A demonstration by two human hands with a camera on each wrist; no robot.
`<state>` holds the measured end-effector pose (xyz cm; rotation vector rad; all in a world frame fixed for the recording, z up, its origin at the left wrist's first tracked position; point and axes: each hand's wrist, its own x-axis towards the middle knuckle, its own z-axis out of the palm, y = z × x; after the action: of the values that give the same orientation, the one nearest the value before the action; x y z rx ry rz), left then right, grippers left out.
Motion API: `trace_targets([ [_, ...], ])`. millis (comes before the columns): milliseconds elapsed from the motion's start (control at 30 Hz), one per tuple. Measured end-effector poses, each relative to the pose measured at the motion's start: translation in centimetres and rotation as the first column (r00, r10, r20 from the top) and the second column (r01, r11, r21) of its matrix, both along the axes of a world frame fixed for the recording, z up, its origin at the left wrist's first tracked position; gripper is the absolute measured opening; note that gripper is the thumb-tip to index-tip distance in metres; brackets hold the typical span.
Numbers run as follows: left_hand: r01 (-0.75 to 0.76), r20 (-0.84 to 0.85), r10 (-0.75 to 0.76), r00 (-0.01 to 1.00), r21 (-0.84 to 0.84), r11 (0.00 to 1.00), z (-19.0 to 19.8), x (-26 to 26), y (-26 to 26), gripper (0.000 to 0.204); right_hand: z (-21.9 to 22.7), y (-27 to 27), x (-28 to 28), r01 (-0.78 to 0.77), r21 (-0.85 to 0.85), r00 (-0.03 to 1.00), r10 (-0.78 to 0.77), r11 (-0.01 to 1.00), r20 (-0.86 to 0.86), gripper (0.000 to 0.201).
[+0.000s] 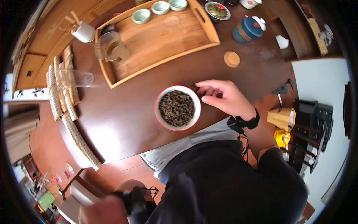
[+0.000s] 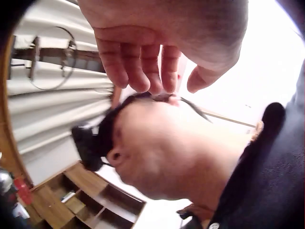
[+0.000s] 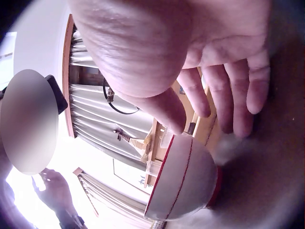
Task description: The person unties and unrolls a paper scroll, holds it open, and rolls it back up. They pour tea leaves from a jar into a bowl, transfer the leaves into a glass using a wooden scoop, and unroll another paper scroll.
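A white bowl [image 1: 197, 109] with a red rim stands near the table's front edge, full of dark, curled dried leaves like loose tea [image 1: 176, 108]. Just right of it is my right hand [image 1: 225, 98], its fingers loosely bent and nothing held. The right wrist view shows the bowl's outer wall [image 3: 183, 179] below the thumb and fingertips, with a thin red line round it. My left hand [image 1: 103, 212] is off the table at the lower left, blurred in the head view. In the left wrist view its relaxed fingers [image 2: 151, 71] hang near the person's head, holding nothing.
Behind the bowl lies a wooden tray [image 1: 156, 63] with pale green cups [image 1: 160, 7] and a glass pitcher [image 1: 112, 46]. A clear glass [image 1: 80, 79] and rolled mats [image 1: 54, 91] lie left. A blue jar [image 1: 246, 31] and a round wooden lid [image 1: 232, 59] stand right.
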<state>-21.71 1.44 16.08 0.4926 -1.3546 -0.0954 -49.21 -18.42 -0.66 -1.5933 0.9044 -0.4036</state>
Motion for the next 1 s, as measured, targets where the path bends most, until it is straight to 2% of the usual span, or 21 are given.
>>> trace_targets([
  [33, -0.032, -0.047, 0.041, 0.998, 0.181, 0.983, -2.3, 0.6, 0.3, 0.016, 0.1, 0.2, 0.3, 0.013, -0.001, 1.000, -0.013, 1.000, 0.022, 0.043],
  [100, -0.085, -0.122, 0.164, 0.979, 0.485, 0.870, -7.8, 2.3, 0.0, 0.017, 0.5, 0.5, 0.9, -0.036, -0.055, 0.995, 0.040, 0.998, 0.089, 0.050],
  [133, -0.093, -0.154, 0.238, 0.959, 0.622, 0.778, -10.2, 3.1, -0.4, 0.019, 0.9, 0.7, 1.2, -0.030, 0.043, 0.993, 0.025, 0.999, 0.112, 0.061],
  [167, -0.071, -0.128, 0.235, 0.963, 0.724, 0.686, -12.1, 3.8, -1.1, 0.015, 1.1, 1.2, 1.3, -0.021, 0.156, 0.992, 0.001, 0.987, 0.124, 0.073],
  [200, 0.027, -0.232, 0.282, 0.931, 0.814, 0.581, -13.3, 3.2, -1.6, 0.015, 0.5, 1.5, 1.4, -0.058, 0.259, 0.980, 0.006, 0.964, 0.199, 0.079],
  [233, 0.076, -0.266, 0.329, 0.906, 0.867, 0.493, -15.0, 3.0, -1.4, 0.019, 0.8, 1.8, 1.9, -0.054, 0.338, 0.980, -0.016, 0.940, 0.200, 0.074],
  [300, 0.206, -0.304, 0.298, 0.905, 0.925, 0.319, -16.0, 2.7, -1.9, 0.029, 0.8, 1.8, 2.7, -0.077, 0.398, 0.989, 0.020, 0.914, 0.145, 0.067],
  [367, 0.250, -0.326, 0.292, 0.899, 0.930, 0.269, -16.3, 2.0, -2.8, 0.028, 0.6, 1.4, 3.2, -0.076, 0.366, 0.994, 0.039, 0.928, 0.107, 0.061],
  [400, 0.254, -0.328, 0.296, 0.897, 0.931, 0.262, -16.7, 2.0, -3.1, 0.028, 1.1, 1.1, 3.3, -0.079, 0.386, 0.995, 0.051, 0.919, 0.083, 0.057],
  [433, 0.322, -0.392, 0.299, 0.870, 0.911, 0.256, -17.3, 2.0, -3.3, 0.027, 1.2, 0.9, 3.6, -0.075, 0.365, 0.997, 0.064, 0.928, 0.043, 0.050],
  [500, 0.426, -0.497, 0.308, 0.811, 0.863, 0.271, -18.0, 1.8, -3.7, 0.026, 1.5, 0.4, 3.9, -0.162, 0.368, 0.985, 0.174, 0.916, 0.001, 0.043],
  [567, 0.463, -0.537, 0.296, 0.790, 0.839, 0.287, -18.0, 1.8, -4.1, 0.026, 1.4, 0.6, 3.9, -0.162, 0.360, 0.984, 0.179, 0.919, -0.013, 0.039],
  [633, 0.468, -0.538, 0.298, 0.788, 0.839, 0.277, -18.2, 2.0, -4.3, 0.025, 1.6, 0.5, 3.9, -0.214, 0.280, 0.972, 0.233, 0.936, -0.036, 0.038],
  [833, 0.508, -0.589, 0.316, 0.744, 0.806, 0.305, -19.0, 2.4, -3.9, 0.023, 1.6, 0.4, 3.9, -0.207, 0.276, 0.975, 0.220, 0.939, -0.019, 0.031],
  [933, 0.521, -0.615, 0.315, 0.723, 0.784, 0.337, -18.8, 2.8, -4.0, 0.023, 1.3, 0.3, 4.4, -0.180, 0.343, 0.983, 0.175, 0.922, 0.045, 0.030],
  [1000, 0.539, -0.636, 0.303, 0.710, 0.767, 0.348, -18.8, 2.6, -4.0, 0.023, 1.5, 0.6, 4.9, -0.188, 0.314, 0.982, 0.174, 0.931, 0.071, 0.029],
])
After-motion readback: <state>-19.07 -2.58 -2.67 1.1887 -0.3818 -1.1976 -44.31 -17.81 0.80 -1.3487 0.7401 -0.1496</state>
